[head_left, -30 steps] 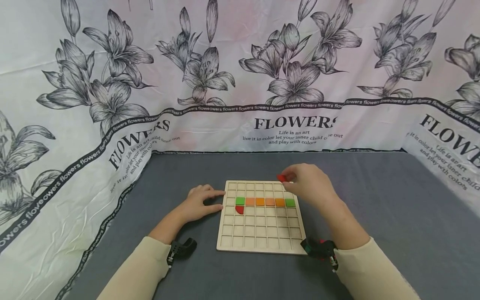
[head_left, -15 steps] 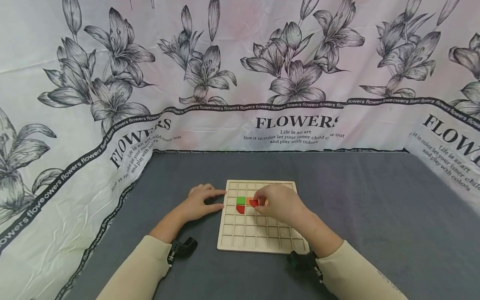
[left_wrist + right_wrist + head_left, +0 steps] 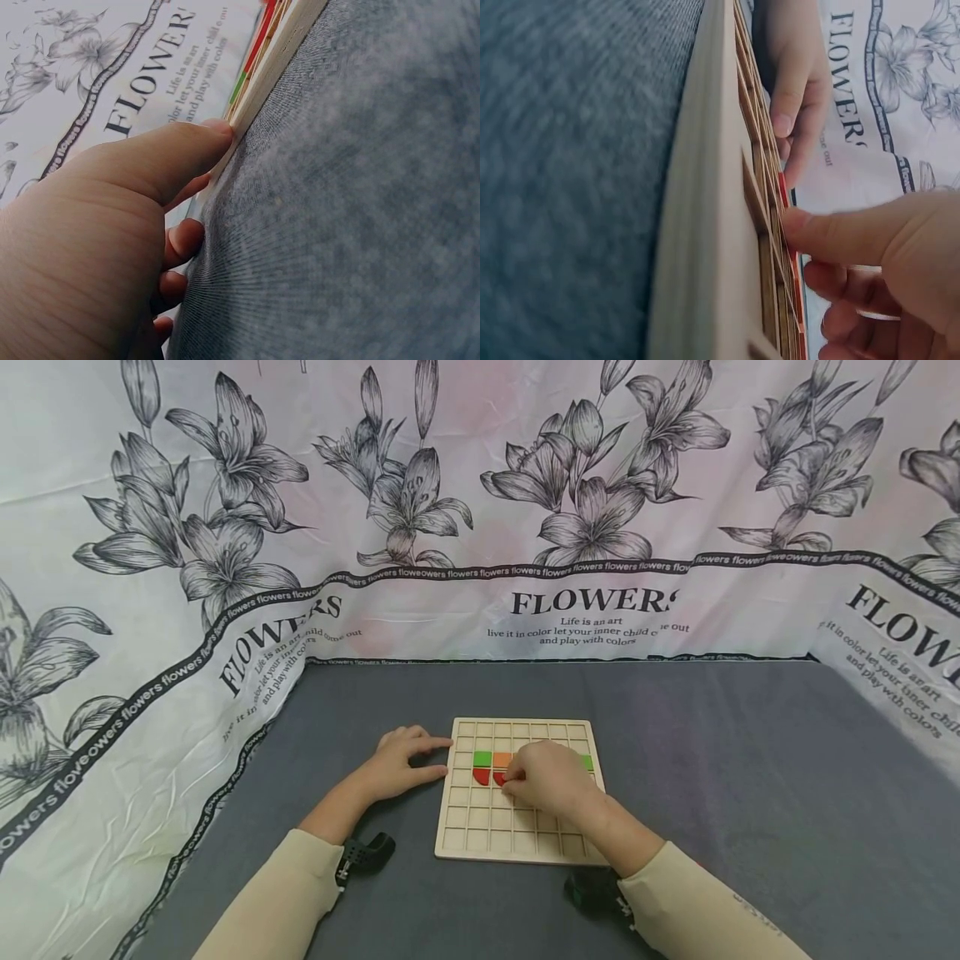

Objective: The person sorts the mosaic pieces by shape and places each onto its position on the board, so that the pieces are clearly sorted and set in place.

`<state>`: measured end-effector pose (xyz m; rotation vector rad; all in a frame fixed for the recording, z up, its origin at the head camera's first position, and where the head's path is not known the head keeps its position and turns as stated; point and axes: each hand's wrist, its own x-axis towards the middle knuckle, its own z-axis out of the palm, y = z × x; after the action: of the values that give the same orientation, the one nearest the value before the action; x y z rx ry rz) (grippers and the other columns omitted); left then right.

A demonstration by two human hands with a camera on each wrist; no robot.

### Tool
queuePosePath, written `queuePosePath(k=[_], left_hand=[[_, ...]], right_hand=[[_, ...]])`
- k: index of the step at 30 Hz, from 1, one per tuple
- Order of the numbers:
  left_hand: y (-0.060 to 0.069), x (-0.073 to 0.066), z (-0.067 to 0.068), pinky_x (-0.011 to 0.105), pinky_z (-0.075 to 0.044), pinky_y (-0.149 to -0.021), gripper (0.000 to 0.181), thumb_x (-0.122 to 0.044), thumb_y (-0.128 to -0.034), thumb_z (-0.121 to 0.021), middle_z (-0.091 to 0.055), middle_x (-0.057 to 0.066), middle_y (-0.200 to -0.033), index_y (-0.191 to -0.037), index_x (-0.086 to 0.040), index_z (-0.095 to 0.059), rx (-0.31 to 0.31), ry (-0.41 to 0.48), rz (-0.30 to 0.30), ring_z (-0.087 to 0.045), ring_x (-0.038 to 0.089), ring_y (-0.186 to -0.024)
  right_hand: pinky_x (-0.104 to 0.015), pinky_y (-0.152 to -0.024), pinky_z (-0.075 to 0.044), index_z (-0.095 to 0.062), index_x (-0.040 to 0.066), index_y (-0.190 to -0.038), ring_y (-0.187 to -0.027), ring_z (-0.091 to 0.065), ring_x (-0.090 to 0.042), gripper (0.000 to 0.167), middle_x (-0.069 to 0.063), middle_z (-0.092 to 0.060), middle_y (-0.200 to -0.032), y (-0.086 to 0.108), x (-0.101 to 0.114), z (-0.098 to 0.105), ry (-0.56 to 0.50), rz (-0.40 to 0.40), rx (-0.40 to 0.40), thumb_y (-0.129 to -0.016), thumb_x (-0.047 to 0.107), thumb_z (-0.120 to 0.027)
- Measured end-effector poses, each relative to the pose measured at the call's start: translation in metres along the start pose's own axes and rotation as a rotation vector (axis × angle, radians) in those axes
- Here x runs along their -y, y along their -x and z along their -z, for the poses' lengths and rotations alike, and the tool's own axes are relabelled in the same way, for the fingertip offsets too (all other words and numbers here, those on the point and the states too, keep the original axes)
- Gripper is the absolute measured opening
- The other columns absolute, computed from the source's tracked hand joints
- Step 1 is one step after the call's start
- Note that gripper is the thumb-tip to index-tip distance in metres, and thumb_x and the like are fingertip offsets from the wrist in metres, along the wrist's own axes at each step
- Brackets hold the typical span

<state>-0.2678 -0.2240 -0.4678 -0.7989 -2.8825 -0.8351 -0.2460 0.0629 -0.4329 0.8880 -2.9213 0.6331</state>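
Note:
A light wooden grid board (image 3: pixel 521 845) lies flat on the grey cloth. In its third row sit a green square tile (image 3: pixel 482 759) and an orange square tile (image 3: pixel 502 760); another green tile (image 3: pixel 587 762) shows at the right end, and my hand covers the row between. Below the left green tile is a red quarter-circle tile (image 3: pixel 481 776). My right hand (image 3: pixel 551 779) pinches a second red quarter-circle tile (image 3: pixel 498 777) at the cell beside it, partly hidden by the fingers. My left hand (image 3: pixel 401 766) touches the board's left edge with thumb and forefinger, fingers fairly straight.
A grey cloth (image 3: pixel 720 777) covers the table. A white flower-printed curtain (image 3: pixel 420 618) hangs behind it and along both sides. Dark straps (image 3: pixel 367 853) sit on both wrists, next to the beige sleeves.
My right hand has moved from the board's top right corner, left and toward me, lowering the red quarter-circle tile to the cell beside the first one. The left hand has stayed put.

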Motion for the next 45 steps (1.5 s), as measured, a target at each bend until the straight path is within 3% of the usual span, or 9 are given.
queuePosePath(k=[5,10,12,17,23,29,34,41,45], left_hand=[[0.001,-0.001,0.000,0.050,-0.031,-0.093,0.049,-0.038,-0.0964,-0.074,-0.056,-0.005,-0.108,-0.141,-0.020,-0.066,0.000,-0.001,0.010,-0.043,0.014,-0.091],[0.000,-0.001,-0.001,0.050,-0.031,-0.094,0.049,-0.037,-0.0964,-0.074,-0.056,-0.004,-0.109,-0.141,-0.021,-0.066,0.004,0.007,0.023,-0.043,0.015,-0.092],[0.000,-0.001,-0.002,0.051,-0.031,-0.095,0.049,-0.037,-0.0963,-0.074,-0.056,-0.004,-0.109,-0.141,-0.020,-0.066,0.003,0.012,0.025,-0.044,0.015,-0.092],[0.000,-0.003,-0.003,0.051,-0.031,-0.094,0.049,-0.037,-0.0969,-0.074,-0.056,-0.003,-0.108,-0.141,-0.018,-0.066,-0.002,0.012,0.016,-0.044,0.015,-0.092],[-0.002,-0.006,-0.004,0.050,-0.031,-0.092,0.049,-0.038,-0.0972,-0.073,-0.056,-0.003,-0.108,-0.142,-0.018,-0.065,0.001,0.015,0.012,-0.044,0.016,-0.091],[-0.005,-0.007,-0.003,0.049,-0.029,-0.093,0.050,-0.038,-0.0964,-0.074,-0.055,-0.004,-0.105,-0.142,-0.020,-0.065,-0.002,0.003,0.028,-0.042,0.016,-0.091],[-0.004,-0.005,-0.003,0.049,-0.030,-0.092,0.049,-0.038,-0.0966,-0.074,-0.055,-0.005,-0.106,-0.141,-0.020,-0.066,0.004,0.001,0.023,-0.042,0.015,-0.090],[0.001,-0.002,0.000,0.051,-0.029,-0.092,0.048,-0.037,-0.0970,-0.073,-0.055,-0.004,-0.105,-0.141,-0.019,-0.066,0.005,-0.004,0.022,-0.042,0.016,-0.090],[0.000,-0.003,0.001,0.049,-0.029,-0.089,0.049,-0.038,-0.0972,-0.073,-0.055,-0.004,-0.104,-0.141,-0.018,-0.066,0.010,-0.005,0.014,-0.041,0.016,-0.088]], right_hand=[[-0.028,-0.061,-0.046,-0.086,0.019,-0.096,-0.069,-0.059,-0.005,0.007,0.008,-0.076,-0.091,0.001,-0.001,0.006,-0.043,-0.024,0.069,-0.090,0.019,-0.081],[-0.028,-0.051,-0.029,-0.081,0.013,-0.116,-0.049,-0.034,-0.008,0.024,0.007,-0.060,-0.062,0.002,-0.007,0.019,-0.132,-0.010,0.224,-0.094,0.020,-0.077],[-0.028,-0.052,-0.031,-0.076,0.013,-0.126,-0.050,-0.034,-0.009,0.032,0.008,-0.050,-0.059,0.002,-0.012,0.026,-0.176,-0.001,0.300,-0.095,0.021,-0.075],[-0.034,-0.066,-0.043,-0.064,0.015,-0.142,-0.070,-0.052,-0.014,0.045,0.002,-0.061,-0.088,0.004,-0.030,0.051,-0.279,-0.035,0.411,-0.098,0.023,-0.069],[-0.037,-0.072,-0.047,-0.060,0.005,-0.144,-0.079,-0.057,-0.019,0.050,-0.006,-0.065,-0.096,0.012,-0.051,0.087,-0.288,-0.124,0.435,-0.097,0.022,-0.070],[-0.045,-0.081,-0.055,-0.051,-0.003,-0.148,-0.090,-0.070,-0.025,0.060,-0.021,-0.065,-0.118,0.028,-0.074,0.124,-0.309,-0.322,0.454,-0.098,0.022,-0.071],[-0.047,-0.082,-0.054,-0.049,0.000,-0.149,-0.093,-0.066,-0.024,0.062,-0.014,-0.067,-0.111,0.040,-0.084,0.144,-0.288,-0.308,0.384,-0.099,0.031,-0.070],[-0.040,-0.076,-0.050,-0.061,-0.002,-0.135,-0.086,-0.059,-0.018,0.056,-0.003,-0.064,-0.096,0.064,-0.075,0.133,-0.173,-0.244,0.494,-0.088,0.019,-0.081],[-0.049,-0.081,-0.051,-0.063,0.006,-0.130,-0.094,-0.062,-0.025,0.063,-0.006,-0.064,-0.105,0.093,-0.064,0.115,-0.037,-0.270,0.550,-0.080,0.033,-0.090]])
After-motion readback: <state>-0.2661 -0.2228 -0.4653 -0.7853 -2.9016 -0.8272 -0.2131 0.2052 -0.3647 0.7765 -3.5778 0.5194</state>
